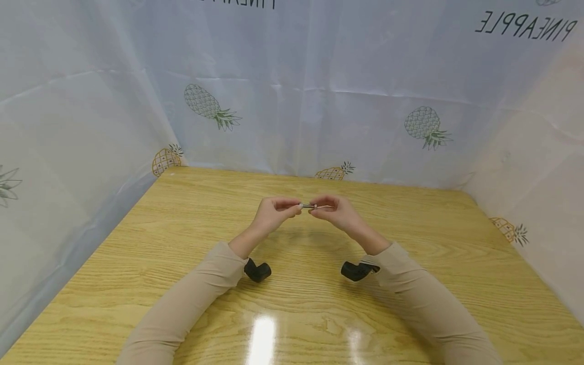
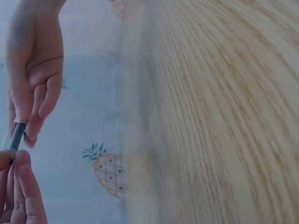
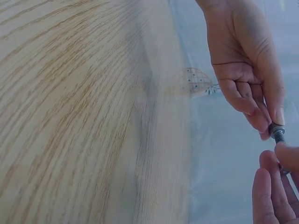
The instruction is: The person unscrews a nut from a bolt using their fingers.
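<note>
A small metal bolt (image 1: pixel 308 206) lies level between the two hands, above the table. The left hand (image 1: pixel 272 215) pinches its left end between thumb and fingers. At the other end, the right hand (image 1: pixel 336 213) pinches with thumb and fingertips. Threads on the bolt (image 2: pixel 16 137) show between the hands in the left wrist view. In the right wrist view, a wider dark piece like a nut (image 3: pixel 276 129) sits on the threads by the left thumb. The fingertips partly hide both ends of the bolt.
A wood-grain table (image 1: pixel 301 314) spreads under both forearms. Hanging sheets with pineapple prints (image 1: pixel 292 126) enclose it at the back and sides. Black devices (image 1: pixel 258 271) jut from both sleeve cuffs, low over the tabletop.
</note>
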